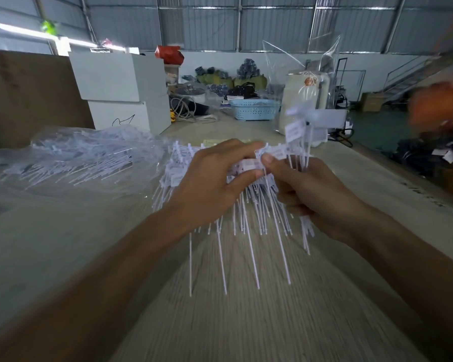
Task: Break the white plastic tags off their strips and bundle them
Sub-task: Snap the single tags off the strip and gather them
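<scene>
Tags [246,226] hang in a white bunch beneath both hands; the left hand [215,178] pinches one tag head, and the right hand [311,194] just beside it grips a bundle.

No legible text; print on white tags [249,165] blurred.

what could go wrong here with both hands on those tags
The left hand and right hand pinch one small tag amid a dense strip of tags; neighbours could snap off too. Long tails dangle over the table and may tangle. Loose tags in the right hand could slip.
</scene>
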Tool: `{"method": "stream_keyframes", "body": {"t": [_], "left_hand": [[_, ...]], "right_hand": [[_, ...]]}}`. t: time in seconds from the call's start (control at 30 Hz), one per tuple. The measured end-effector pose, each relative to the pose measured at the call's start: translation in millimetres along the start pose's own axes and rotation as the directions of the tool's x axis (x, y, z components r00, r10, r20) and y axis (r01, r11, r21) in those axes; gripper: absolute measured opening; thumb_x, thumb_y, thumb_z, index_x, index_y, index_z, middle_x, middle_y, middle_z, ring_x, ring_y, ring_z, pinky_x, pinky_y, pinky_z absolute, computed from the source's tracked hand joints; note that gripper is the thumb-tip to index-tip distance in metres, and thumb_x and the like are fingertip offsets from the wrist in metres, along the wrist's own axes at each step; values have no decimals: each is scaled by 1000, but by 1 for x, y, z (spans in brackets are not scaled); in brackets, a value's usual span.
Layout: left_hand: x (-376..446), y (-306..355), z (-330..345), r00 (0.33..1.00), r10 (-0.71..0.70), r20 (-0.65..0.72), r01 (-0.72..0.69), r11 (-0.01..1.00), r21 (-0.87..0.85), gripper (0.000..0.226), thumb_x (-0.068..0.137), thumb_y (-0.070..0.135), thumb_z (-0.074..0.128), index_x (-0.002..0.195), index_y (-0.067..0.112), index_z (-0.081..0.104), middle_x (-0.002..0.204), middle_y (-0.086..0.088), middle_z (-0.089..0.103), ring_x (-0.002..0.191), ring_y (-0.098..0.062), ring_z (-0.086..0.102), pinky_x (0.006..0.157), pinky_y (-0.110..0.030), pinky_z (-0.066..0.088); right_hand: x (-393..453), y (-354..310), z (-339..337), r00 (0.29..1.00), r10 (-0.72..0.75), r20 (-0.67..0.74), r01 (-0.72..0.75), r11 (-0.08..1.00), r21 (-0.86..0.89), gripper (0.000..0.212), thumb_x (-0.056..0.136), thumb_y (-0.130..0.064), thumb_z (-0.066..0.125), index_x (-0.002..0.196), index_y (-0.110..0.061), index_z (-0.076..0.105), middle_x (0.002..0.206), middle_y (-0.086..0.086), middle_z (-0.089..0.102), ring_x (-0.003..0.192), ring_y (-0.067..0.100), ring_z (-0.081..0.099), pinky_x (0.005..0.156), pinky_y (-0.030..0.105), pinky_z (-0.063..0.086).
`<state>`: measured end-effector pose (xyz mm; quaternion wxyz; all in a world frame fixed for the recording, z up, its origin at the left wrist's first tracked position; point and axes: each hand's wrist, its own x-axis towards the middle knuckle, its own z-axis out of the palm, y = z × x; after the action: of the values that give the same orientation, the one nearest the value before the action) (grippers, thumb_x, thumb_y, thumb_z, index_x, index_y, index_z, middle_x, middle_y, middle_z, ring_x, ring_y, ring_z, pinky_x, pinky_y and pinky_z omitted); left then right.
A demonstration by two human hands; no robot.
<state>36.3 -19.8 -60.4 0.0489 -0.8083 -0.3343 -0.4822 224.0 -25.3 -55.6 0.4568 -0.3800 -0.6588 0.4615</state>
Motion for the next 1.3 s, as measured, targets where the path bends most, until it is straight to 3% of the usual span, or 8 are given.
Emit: {"method": "stream_keyframes", "body": {"t": [0.23, 0.5, 0.67, 0.77, 1.0, 1.13, 1.2, 1.3], "left_hand": [[-2, 2, -1, 994, -95, 59, 105, 977, -186, 51, 86, 25, 78, 127, 31, 49, 96, 13, 69, 97, -3, 66, 82, -22, 51], [-5, -8, -5, 972, -99, 211, 91, 995, 48, 45, 94, 43, 57, 137, 30, 51, 130, 1, 61, 119, -11, 53, 92, -27, 40], [-2, -11, -8, 972, -135, 191, 111, 985, 129, 48, 91, 44, 58, 133, 21, 60, 129, -2, 65, 119, -24, 57, 100, -44, 46], [-3, -12, -10, 983, -104, 148, 84, 987, 139, 41, 91, 35, 62, 127, 17, 65, 122, -3, 68, 113, -24, 61, 96, -39, 48], [-3, -13, -9, 985, 55, 163, -86, 978, 188, 23, 100, 14, 53, 111, 2, 70, 90, -11, 69, 85, -32, 60, 75, -43, 49], [-2, -15, -6, 981, 94, 168, -123, 977, 176, 16, 94, -4, 59, 99, 0, 74, 89, -13, 73, 82, -30, 66, 75, -39, 52], [-2, -17, -5, 985, 103, 139, -123, 982, 144, 15, 94, 1, 59, 94, -3, 74, 83, -15, 72, 76, -31, 66, 74, -37, 51], [-1, -18, -6, 993, 106, 61, -112, 987, 113, 19, 92, 13, 67, 106, 3, 75, 96, -9, 74, 86, -27, 65, 81, -33, 48]], "right_hand": [[2, 5, -7, 987, 102, 123, -107, 994, 34, 38, 88, -48, 68, 64, -28, 46, 58, -6, 30, 45, 9, 20, 39, 19, 19], [5, -1, -16, 993, 99, 61, -107, 986, 132, 25, 85, -39, 69, 77, -16, 61, 61, -3, 39, 43, 8, 22, 41, 22, 15], [4, 1, -16, 989, 138, 59, -147, 972, 183, 26, 90, -36, 65, 77, -15, 59, 60, -4, 38, 43, 8, 22, 39, 20, 17], [3, 0, -15, 986, 155, 56, -162, 969, 185, 27, 96, -35, 61, 79, -14, 60, 63, -2, 38, 43, 9, 21, 37, 19, 18], [-2, -3, -10, 995, -98, 0, 96, 972, -214, 35, 102, -28, 54, 79, -3, 64, 52, -7, 51, 39, 2, 36, 42, 18, 28], [-1, -5, -13, 929, -370, 24, 287, 675, -680, 35, 101, -27, 56, 71, -10, 63, 57, -8, 58, 56, 5, 56, 54, 15, 37], [0, -3, -12, 914, -405, 1, 288, 650, -703, 36, 101, -27, 56, 69, -9, 61, 60, -3, 58, 57, 8, 55, 56, 18, 36], [3, 1, -11, 946, -314, -77, 237, 835, -496, 39, 102, -27, 56, 65, -16, 52, 55, -5, 50, 47, 6, 42, 50, 20, 32]]}}
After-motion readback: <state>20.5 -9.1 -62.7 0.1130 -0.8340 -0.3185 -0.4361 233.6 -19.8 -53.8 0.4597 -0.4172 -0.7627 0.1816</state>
